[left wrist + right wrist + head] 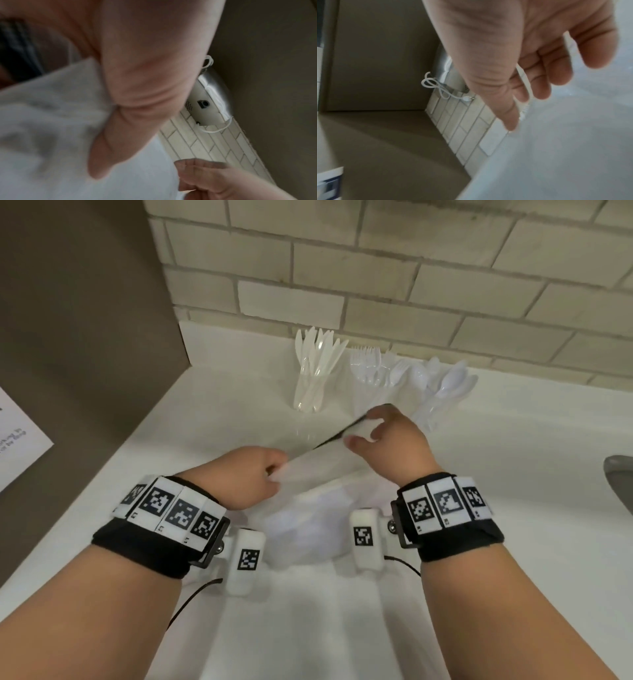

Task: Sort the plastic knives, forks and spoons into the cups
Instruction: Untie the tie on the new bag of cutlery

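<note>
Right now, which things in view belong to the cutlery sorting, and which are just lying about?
Job:
cup of knives
cup of forks
cup of spoons
clear bag gripped by left hand and right hand

Lying about:
printed sheet
white cable
sink

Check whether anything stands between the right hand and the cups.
Nothing visible does. The right hand pinches a thin white piece, kind unclear, just in front of the fork cup, with no object between them. The knife cup and spoon cup flank it. The left hand grips a clear bag, nearer the person.
</note>
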A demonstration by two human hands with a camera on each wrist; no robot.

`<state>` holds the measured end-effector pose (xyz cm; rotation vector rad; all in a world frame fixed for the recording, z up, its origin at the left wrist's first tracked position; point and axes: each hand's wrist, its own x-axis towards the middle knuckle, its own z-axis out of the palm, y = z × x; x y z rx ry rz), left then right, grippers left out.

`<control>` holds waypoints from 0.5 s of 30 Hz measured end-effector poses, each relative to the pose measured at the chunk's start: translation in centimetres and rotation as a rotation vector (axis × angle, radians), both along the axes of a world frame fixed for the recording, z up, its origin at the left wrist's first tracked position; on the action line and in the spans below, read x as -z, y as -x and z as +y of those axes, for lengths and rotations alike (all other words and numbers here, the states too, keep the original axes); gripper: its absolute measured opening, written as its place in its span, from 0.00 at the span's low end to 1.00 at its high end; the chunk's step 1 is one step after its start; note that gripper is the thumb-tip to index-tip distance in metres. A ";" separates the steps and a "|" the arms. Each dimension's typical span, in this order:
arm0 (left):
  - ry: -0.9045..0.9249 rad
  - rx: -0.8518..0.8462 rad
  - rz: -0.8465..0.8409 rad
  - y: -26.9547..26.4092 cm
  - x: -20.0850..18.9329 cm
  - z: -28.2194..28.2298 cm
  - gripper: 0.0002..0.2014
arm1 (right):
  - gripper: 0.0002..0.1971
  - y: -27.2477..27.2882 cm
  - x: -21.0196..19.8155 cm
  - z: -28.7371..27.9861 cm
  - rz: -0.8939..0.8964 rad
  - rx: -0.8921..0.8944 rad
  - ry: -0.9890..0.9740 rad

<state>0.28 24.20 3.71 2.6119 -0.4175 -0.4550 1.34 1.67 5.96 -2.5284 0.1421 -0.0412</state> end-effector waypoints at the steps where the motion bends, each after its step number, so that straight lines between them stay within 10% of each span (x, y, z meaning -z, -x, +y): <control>1: 0.033 0.026 -0.057 0.1 -0.6 -0.2 0.03 | 0.39 -0.3 0.1 -0.3 0.011 0.054 -0.096; 4: 0.111 0.069 -0.215 0.0 -2.5 -0.7 0.12 | 0.46 -1.1 0.9 -1.0 0.059 0.205 -0.389; 8: 0.004 0.016 -0.356 -0.4 -5.1 0.4 0.12 | 0.04 -1.0 0.6 -2.2 -0.215 0.244 -0.667; 11: -0.049 -0.052 -0.311 -0.6 -6.6 2.0 0.14 | 0.03 -0.4 -0.2 -3.4 -0.315 0.253 -0.732; 15: 0.316 -0.281 -0.437 -1.0 -6.8 2.5 0.17 | 0.19 0.0 -1.2 -4.0 -0.399 0.271 -0.635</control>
